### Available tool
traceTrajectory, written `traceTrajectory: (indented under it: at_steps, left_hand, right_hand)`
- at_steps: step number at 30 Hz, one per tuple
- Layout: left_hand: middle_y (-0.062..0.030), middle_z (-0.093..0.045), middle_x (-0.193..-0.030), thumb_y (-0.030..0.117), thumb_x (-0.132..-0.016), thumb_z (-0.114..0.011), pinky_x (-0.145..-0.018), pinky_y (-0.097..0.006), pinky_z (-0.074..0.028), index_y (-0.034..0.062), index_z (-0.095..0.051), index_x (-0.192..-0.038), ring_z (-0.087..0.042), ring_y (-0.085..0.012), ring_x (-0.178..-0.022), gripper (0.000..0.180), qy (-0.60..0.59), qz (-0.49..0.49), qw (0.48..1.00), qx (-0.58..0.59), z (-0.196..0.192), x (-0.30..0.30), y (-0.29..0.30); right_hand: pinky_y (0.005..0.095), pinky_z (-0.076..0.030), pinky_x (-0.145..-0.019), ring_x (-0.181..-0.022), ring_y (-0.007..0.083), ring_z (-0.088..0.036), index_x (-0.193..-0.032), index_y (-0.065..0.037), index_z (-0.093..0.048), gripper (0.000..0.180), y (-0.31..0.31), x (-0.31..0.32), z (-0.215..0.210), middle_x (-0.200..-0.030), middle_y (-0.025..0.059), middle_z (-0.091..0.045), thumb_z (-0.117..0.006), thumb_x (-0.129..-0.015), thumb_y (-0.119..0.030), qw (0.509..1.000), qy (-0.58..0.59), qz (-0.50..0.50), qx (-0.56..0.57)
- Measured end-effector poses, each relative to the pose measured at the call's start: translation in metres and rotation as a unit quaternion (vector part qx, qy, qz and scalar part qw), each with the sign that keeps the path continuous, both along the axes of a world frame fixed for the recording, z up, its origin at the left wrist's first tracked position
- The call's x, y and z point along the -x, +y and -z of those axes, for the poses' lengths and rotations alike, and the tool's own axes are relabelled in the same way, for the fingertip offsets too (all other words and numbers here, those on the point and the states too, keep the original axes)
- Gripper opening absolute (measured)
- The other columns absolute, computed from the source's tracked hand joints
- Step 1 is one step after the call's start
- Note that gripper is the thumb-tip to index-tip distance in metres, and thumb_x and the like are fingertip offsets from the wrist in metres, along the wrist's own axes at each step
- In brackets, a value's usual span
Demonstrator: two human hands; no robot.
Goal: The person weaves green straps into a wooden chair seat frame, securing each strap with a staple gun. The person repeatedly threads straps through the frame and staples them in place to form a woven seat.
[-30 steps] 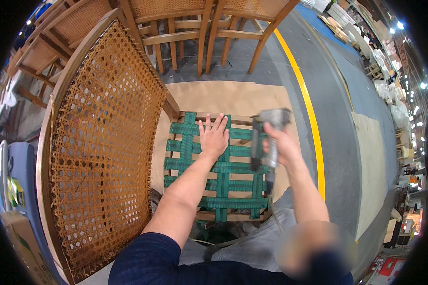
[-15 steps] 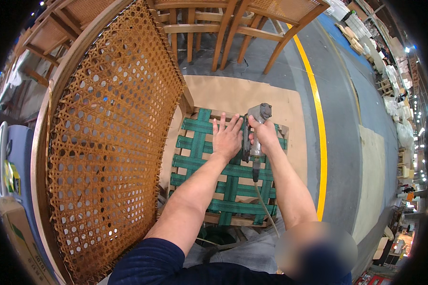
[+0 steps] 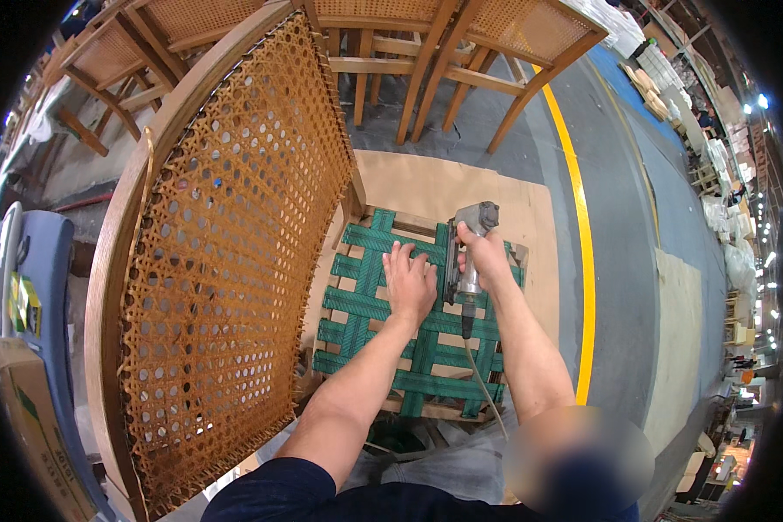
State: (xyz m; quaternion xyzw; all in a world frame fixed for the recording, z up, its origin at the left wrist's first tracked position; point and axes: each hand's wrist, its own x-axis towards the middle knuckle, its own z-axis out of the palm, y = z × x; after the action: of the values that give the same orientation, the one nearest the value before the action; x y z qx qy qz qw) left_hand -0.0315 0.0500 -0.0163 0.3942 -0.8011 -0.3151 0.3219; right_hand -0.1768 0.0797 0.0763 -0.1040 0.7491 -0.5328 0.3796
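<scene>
Over the last second the staple gun point(image 3: 477, 215) has gone from a blur near the far right corner of the wooden seat frame point(image 3: 416, 224) to the middle of its far edge, over the end of the middle lengthwise strap. Since half a second ago the left hand point(image 3: 411, 283) has drawn back from that edge — it now lies spread on the green straps point(image 3: 357, 304), holding nothing. So the gun seems placed at that strap's end; whether its nose presses on the wood, I cannot tell. The right hand point(image 3: 480, 254) is wrapped round the grip; the hands are apart, near each other.

Counted: one gun, one hose point(image 3: 485, 383), five crosswise straps and three lengthwise, one cane back point(image 3: 226, 261) along the seat's left edge — and several overlapping chairs point(image 3: 374, 65) beyond.
</scene>
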Motion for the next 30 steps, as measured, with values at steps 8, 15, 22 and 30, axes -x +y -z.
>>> traceTrajectory:
  at_steps: [8, 15, 22, 30]
  left_hand:
    - [-0.016, -0.049, -0.144, 0.021, -0.085, -0.076, -0.121, -0.06, -0.021, 0.0056, -0.076, -0.094, -0.033, -0.0432, -0.146, 0.017, -0.014, 0.007, 1.0, -0.005, 0.003, -0.003, -0.005]
    - [-0.0147, -0.043, -0.154, 0.024, -0.086, -0.074, -0.123, -0.06, -0.018, 0.0049, -0.079, -0.088, -0.027, -0.0424, -0.15, 0.02, -0.06, 0.025, 0.998, -0.003, 0.005, 0.001, -0.005]
    - [-0.0141, -0.042, -0.155, 0.022, -0.086, -0.073, -0.123, -0.06, -0.019, 0.0038, -0.078, -0.084, -0.026, -0.0421, -0.151, 0.019, -0.056, 0.021, 0.998, 0.003, 0.007, 0.001, -0.006]
    - [-0.0144, -0.042, -0.155, 0.02, -0.085, -0.073, -0.122, -0.06, -0.02, 0.0026, -0.076, -0.08, -0.027, -0.0426, -0.15, 0.018, -0.045, 0.019, 0.999, 0.013, 0.005, 0.0, -0.007]
  right_hand:
    - [0.0287, -0.045, -0.041, -0.051, 0.012, -0.053, -0.101, -0.005, -0.062, 0.027, -0.006, -0.01, 0.005, -0.083, 0.0037, -0.063, -0.071, -0.098, -0.03, 1.0, -0.001, 0.001, -0.027]
    - [0.0291, -0.044, -0.04, -0.051, 0.0118, -0.053, -0.103, -0.006, -0.061, 0.024, -0.007, -0.015, 0.006, -0.081, 0.004, -0.061, -0.07, -0.098, -0.027, 0.999, 0.005, 0.0, -0.037]
    - [0.029, -0.042, -0.039, -0.048, 0.0118, -0.053, -0.092, -0.003, -0.063, 0.022, -0.012, -0.016, 0.003, -0.074, 0.0028, -0.06, -0.072, -0.096, -0.022, 0.999, 0.027, -0.016, -0.019]
    - [0.0292, -0.043, -0.039, -0.047, 0.0114, -0.052, -0.092, -0.002, -0.063, 0.023, -0.013, -0.024, 0.004, -0.074, 0.0024, -0.06, -0.073, -0.095, -0.023, 0.999, 0.026, -0.018, -0.021]
